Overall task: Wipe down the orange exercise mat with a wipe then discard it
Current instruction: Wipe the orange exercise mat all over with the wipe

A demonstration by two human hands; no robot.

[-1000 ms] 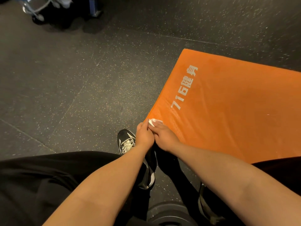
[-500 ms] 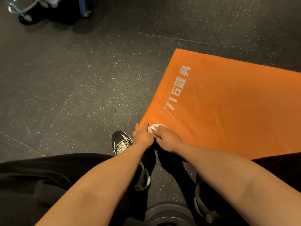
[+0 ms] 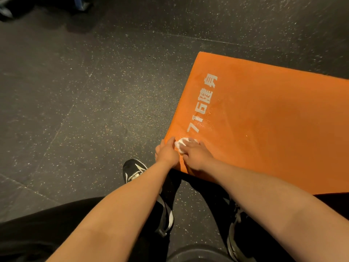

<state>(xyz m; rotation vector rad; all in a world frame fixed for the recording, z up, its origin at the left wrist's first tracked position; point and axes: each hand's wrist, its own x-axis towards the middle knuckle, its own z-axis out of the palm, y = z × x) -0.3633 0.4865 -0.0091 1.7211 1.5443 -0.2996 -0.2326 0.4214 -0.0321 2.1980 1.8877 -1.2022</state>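
Note:
The orange exercise mat [image 3: 273, 129] lies on the dark floor at the right, with white print "716" and characters along its left end. A small crumpled white wipe [image 3: 182, 144] sits on the mat's near left corner. My right hand [image 3: 196, 156] covers the wipe from the right, fingers curled over it and pressing it onto the mat. My left hand [image 3: 167, 153] is beside it at the mat's corner edge, fingertips touching the wipe's left side. A wet sheen shows near the print.
Dark speckled rubber floor [image 3: 85, 110] surrounds the mat. My black shoes [image 3: 135, 172] stand just in front of the mat's near edge. Metal equipment legs [image 3: 7, 10] show at the far top left. A dark round object [image 3: 196, 254] lies at the bottom between my feet.
Both hands stay at the mat's near left corner. More of the wipe shows now, spread a little further onto the mat. The camera view has shifted slightly.

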